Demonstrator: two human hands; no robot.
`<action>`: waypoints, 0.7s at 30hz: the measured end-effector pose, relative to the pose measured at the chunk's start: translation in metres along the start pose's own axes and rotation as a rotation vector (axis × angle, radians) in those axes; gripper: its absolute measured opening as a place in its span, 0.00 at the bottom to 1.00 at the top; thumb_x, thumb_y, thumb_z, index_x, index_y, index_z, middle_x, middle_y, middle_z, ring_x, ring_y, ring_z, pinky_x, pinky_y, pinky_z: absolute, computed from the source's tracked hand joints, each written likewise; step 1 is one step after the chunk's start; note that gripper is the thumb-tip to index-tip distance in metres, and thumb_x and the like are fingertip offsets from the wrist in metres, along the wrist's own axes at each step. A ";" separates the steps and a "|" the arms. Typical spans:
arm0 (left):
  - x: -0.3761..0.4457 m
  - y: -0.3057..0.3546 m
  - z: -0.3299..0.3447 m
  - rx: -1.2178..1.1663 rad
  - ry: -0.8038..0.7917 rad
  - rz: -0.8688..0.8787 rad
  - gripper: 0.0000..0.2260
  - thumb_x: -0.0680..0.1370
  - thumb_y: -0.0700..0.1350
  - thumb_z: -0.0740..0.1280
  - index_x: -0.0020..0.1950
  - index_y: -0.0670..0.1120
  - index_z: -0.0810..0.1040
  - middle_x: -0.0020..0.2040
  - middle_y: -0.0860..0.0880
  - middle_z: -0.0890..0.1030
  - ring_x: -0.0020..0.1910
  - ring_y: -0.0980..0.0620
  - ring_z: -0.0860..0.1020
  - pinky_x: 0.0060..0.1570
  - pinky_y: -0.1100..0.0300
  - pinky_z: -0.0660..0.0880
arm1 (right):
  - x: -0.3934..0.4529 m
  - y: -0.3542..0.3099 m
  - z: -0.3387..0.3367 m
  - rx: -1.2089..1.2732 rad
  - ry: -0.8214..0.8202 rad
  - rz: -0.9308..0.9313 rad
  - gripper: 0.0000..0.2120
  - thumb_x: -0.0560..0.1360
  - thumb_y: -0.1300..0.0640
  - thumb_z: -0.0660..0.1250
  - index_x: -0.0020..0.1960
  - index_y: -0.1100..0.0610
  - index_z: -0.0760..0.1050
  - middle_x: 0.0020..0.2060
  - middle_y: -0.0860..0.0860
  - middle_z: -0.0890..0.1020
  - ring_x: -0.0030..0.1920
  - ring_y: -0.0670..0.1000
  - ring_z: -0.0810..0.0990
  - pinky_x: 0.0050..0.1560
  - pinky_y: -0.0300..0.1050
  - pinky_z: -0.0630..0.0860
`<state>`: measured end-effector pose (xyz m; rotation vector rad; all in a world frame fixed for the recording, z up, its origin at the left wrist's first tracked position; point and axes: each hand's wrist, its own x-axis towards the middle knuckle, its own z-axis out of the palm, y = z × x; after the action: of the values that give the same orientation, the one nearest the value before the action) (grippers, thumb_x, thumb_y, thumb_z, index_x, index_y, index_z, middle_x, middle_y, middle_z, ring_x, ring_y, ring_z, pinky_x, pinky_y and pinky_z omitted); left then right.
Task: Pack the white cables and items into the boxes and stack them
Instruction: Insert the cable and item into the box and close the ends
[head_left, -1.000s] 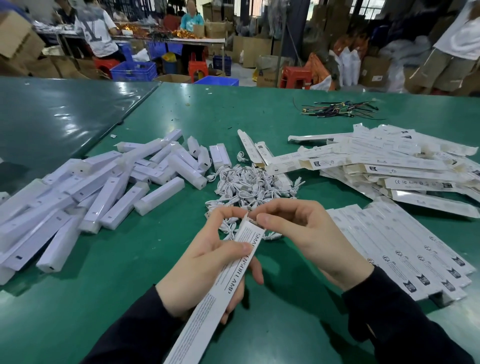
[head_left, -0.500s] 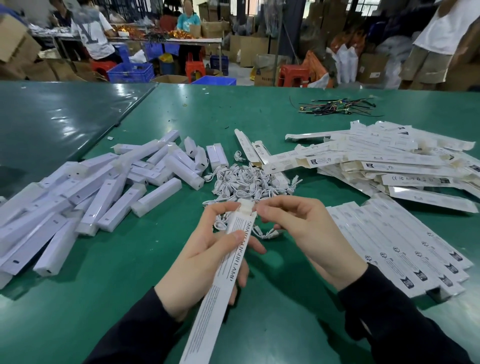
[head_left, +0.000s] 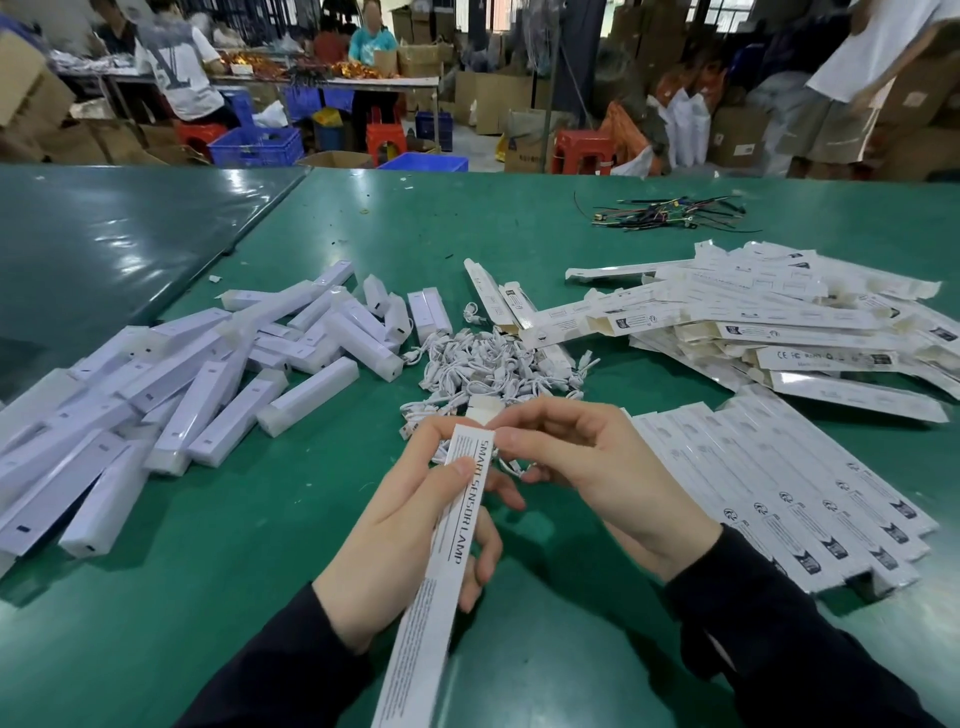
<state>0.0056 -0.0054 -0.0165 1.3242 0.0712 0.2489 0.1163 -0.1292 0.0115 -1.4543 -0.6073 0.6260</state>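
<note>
Both hands hold one long box (head_left: 451, 525) above the green surface (head_left: 519, 244).

The left hand (head_left: 400, 540) is wrapped around its middle; the right hand (head_left: 587, 467) pinches its far-end flap (head_left: 480, 408). White cables (head_left: 488, 371) are heaped just beyond, lamps (head_left: 171, 384) left, flat boxes (head_left: 769, 322) right, packed boxes (head_left: 789, 493) nearer right.

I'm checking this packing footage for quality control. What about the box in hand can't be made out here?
- Head view: the contents of the box are hidden by its own walls.
- Its near end is cut off by the bottom edge.
- Its far-end flap is partly covered by the right hand; whether it is tucked is unclear.
- The small print by the left hand is too small to read.
</note>
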 end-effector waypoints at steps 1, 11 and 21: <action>0.000 -0.001 0.000 0.004 -0.001 0.002 0.09 0.77 0.46 0.59 0.56 0.45 0.68 0.42 0.39 0.79 0.22 0.45 0.70 0.19 0.62 0.69 | 0.001 0.001 0.000 0.061 0.048 0.025 0.02 0.71 0.58 0.73 0.43 0.53 0.83 0.40 0.50 0.84 0.41 0.47 0.80 0.38 0.36 0.76; 0.002 -0.005 -0.002 -0.017 -0.023 -0.062 0.05 0.76 0.47 0.61 0.46 0.57 0.67 0.41 0.39 0.80 0.21 0.47 0.69 0.20 0.62 0.70 | 0.001 0.003 0.004 0.213 0.039 0.109 0.11 0.63 0.56 0.74 0.43 0.61 0.85 0.40 0.55 0.86 0.38 0.46 0.82 0.40 0.36 0.78; 0.001 -0.004 0.000 -0.042 -0.043 -0.093 0.08 0.76 0.47 0.61 0.52 0.56 0.65 0.41 0.38 0.79 0.19 0.48 0.68 0.19 0.62 0.69 | 0.000 0.004 0.005 0.184 0.052 0.071 0.07 0.74 0.67 0.68 0.43 0.62 0.85 0.36 0.54 0.85 0.34 0.44 0.81 0.36 0.34 0.76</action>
<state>0.0069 -0.0066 -0.0206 1.2800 0.0908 0.1421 0.1127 -0.1250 0.0079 -1.3199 -0.4467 0.6793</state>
